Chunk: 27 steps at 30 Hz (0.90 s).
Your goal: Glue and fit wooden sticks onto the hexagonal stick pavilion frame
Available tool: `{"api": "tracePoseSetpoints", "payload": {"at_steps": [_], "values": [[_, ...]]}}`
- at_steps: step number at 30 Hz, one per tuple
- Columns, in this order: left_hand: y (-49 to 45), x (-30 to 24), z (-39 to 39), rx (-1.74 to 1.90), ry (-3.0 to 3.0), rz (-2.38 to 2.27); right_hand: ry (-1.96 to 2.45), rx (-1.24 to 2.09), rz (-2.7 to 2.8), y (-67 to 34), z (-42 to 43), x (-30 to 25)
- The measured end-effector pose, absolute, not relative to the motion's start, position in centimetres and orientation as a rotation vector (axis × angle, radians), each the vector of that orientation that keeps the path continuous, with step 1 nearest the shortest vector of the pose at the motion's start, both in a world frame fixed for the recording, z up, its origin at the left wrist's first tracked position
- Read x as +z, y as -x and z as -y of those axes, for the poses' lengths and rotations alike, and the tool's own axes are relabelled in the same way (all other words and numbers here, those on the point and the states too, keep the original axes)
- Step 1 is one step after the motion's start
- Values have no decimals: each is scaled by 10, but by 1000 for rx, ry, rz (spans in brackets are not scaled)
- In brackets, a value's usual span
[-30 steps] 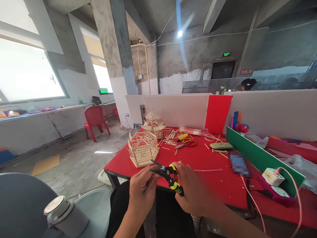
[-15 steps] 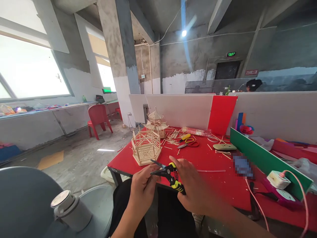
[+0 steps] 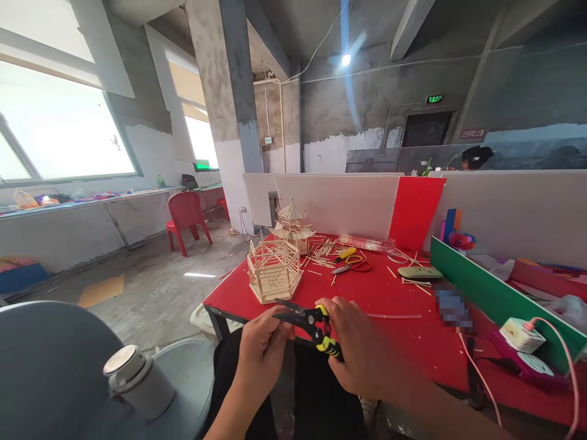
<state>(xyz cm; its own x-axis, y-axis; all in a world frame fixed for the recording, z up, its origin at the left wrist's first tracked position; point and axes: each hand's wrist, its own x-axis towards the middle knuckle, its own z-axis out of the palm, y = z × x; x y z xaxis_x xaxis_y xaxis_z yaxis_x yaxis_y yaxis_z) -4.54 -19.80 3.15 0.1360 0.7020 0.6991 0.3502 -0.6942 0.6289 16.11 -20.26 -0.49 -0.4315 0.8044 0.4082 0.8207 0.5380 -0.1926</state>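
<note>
My right hand is wrapped round the handles of black and yellow snips. Their blades point left, slightly apart, over the fingertips of my left hand. The left fingers are pinched together; whatever they hold is too small or hidden to make out. Just beyond the blades, a six-sided frame of thin wooden sticks stands on the red table. Behind it rises a small stick-built pagoda with tiered roofs.
Loose sticks, red-handled scissors and a yellow-handled tool lie behind. A green board and a power strip with a pink cable are at the right. At the left, a lidded mug stands on a grey chair.
The snips' blades have closed somewhat and shifted slightly left over my left fingertips. The whole view has swung a little to the left.
</note>
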Motion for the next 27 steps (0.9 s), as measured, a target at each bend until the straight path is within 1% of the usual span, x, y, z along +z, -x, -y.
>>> {"api": "tracePoseSetpoints", "payload": {"at_steps": [4,9,23,27], "values": [[53,31,203,1577,-2101,-1034,1292,-27,2322,-154,206,5],[59,25,203,1555,-2020,-1040,1249,-110,2337,-151,207,13],[64,20,201,1519,-2047,-1081,1277,-77,2383,-148,212,10],[62,18,201,1564,-2047,-1068,1273,-40,2401,-148,212,8]]}}
